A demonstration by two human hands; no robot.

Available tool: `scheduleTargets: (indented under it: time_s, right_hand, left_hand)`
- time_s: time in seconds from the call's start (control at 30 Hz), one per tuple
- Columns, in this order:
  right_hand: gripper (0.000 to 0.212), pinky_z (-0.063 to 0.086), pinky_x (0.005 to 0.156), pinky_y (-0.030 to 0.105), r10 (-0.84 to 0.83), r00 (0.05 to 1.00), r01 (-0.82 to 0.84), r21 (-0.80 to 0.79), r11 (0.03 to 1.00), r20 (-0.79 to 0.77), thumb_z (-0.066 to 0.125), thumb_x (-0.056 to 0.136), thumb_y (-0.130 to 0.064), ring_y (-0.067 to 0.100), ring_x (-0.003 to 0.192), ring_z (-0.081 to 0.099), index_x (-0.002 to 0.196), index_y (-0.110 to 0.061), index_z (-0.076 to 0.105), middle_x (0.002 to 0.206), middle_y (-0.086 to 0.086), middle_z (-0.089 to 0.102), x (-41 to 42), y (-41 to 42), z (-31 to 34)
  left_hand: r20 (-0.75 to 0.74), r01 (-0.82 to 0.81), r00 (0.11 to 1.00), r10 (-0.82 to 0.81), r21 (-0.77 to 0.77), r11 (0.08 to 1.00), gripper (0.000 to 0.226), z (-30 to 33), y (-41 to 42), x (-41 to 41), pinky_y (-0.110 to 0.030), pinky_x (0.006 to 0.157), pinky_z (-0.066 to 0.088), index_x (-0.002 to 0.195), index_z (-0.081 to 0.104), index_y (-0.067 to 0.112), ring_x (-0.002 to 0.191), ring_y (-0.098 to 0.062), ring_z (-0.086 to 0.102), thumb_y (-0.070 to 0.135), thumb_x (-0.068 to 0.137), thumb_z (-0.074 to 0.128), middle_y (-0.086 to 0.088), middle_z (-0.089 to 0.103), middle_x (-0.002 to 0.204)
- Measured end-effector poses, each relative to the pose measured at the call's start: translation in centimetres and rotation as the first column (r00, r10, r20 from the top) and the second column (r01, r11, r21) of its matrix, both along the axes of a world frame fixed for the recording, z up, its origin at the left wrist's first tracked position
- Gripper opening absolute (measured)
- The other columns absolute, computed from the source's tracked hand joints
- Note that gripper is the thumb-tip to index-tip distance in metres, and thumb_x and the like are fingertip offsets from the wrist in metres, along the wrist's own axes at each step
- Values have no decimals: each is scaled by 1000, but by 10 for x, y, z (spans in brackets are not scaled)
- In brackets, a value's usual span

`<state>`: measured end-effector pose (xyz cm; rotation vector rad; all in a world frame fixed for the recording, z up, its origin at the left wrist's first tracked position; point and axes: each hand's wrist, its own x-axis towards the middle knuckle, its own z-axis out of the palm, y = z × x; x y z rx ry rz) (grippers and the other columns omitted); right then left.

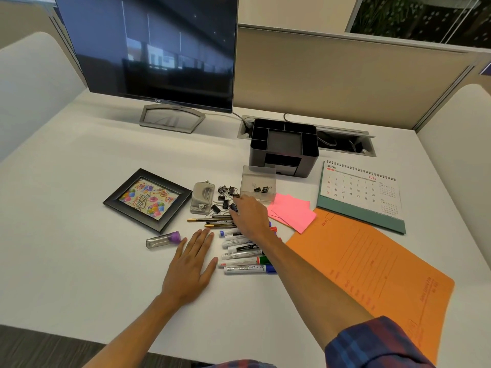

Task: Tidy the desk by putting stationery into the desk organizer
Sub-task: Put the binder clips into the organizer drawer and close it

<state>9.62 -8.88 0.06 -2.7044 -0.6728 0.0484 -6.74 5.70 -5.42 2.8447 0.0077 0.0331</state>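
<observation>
Right hand (249, 216) reaches palm-down over the loose binder clips (225, 197) beside the hole punch (202, 198); whether the fingertips pinch one cannot be told. Left hand (190, 269) lies flat, empty. Clips look light, stiff, probably slippery; pinch by the body.

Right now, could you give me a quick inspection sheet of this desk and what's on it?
Surface: white desk, mostly bare at the left.
Job's things: black organizer, compartments look empty; markers and pens lying loose; binder clips scattered, two more inside a clear box; pink notes.
Clutter: hole punch, photo frame, calendar, orange folder, small clear tube.
Grippers: left hand flat on the desk; right hand reaching at the clips, grip hidden.
Cables: some in the desk's cable tray.
Surroundings: monitor, partition.
</observation>
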Motion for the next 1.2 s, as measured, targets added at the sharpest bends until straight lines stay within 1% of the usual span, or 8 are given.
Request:
scheduleTargets:
  time_s: [0.2, 0.43, 0.57, 0.7, 0.87, 0.97, 1.03, 1.2]
  right_hand:
    - [22, 41, 68, 31, -45, 998, 46, 14, 999, -54, 55, 97, -27, 25, 94, 61, 106, -12, 67, 117, 6, 60, 1, 2, 1]
    - [24, 41, 74, 29, -67, 989, 79, 89, 993, -134, 62, 93, -27, 24, 97, 61, 114, -17, 61, 109, 4, 67, 3, -1, 2]
    - [20, 51, 74, 29, -59, 977, 108, 235, 966, -205, 70, 87, -29, 14, 84, 63, 104, -21, 63, 93, -3, 71, 5, -5, 5]
    - [18, 38, 64, 15, -94, 979, 160, 401, 902, -179, 70, 87, -29, 6, 77, 59, 100, -19, 64, 90, -7, 68, 12, -12, 19]
    - [18, 42, 66, 24, -292, 949, 316, 436, 843, -123, 70, 86, -33, 10, 75, 59, 97, -20, 64, 86, -9, 66, 30, -24, 28]
    - [18, 52, 69, 28, -356, 926, 372, 440, 817, -122, 69, 87, -34, 12, 77, 62, 99, -21, 63, 90, -7, 69, 39, -28, 28]
    - [19, 51, 71, 28, -379, 916, 397, 442, 804, -133, 68, 88, -33, 12, 80, 62, 101, -21, 62, 94, -5, 69, 43, -29, 28]
    - [33, 47, 92, 37, -360, 932, 342, 428, 836, -41, 64, 90, -35, 18, 105, 59, 118, -17, 61, 114, 0, 66, 39, -24, 23]
  left_hand:
    - [10, 1, 1000, -1, -6, 1000, 65, 1, -1, 1, -31, 120, 2, 154, 16, 25, 148, -7, 9, 56, 97, 17, 6, 15, 161]
    - [3, -1, 1000, 1, 2, 1000, 66, 0, 0, 0, -33, 120, 2, 155, 13, 26, 148, -8, 7, 58, 97, 15, 7, 12, 161]
    - [16, 0, 1000, -1, 6, 1000, 64, 1, 0, 0, -33, 120, 4, 154, 17, 25, 148, -7, 9, 56, 97, 18, 6, 15, 161]
    - [17, 8, 1000, -8, 5, 1000, 64, 1, 0, 1, -33, 119, 3, 154, 18, 25, 148, -6, 10, 55, 98, 19, 5, 16, 161]
    - [18, 10, 1000, -10, 5, 1000, 65, 0, 0, 0, -34, 120, 4, 154, 18, 24, 148, -7, 9, 56, 98, 16, 5, 15, 161]
    - [20, 10, 1000, -10, 1, 1000, 65, 1, 0, 0, -34, 119, 5, 154, 18, 24, 148, -6, 9, 56, 98, 16, 5, 16, 161]
    - [16, 8, 1000, -8, -1, 1000, 65, 0, 0, 0, -35, 119, 5, 154, 17, 25, 148, -7, 9, 57, 98, 15, 5, 15, 161]
    - [11, 7, 1000, -7, -1, 1000, 66, -2, 1, 0, -35, 120, 5, 154, 15, 26, 148, -7, 7, 58, 97, 14, 6, 13, 162]
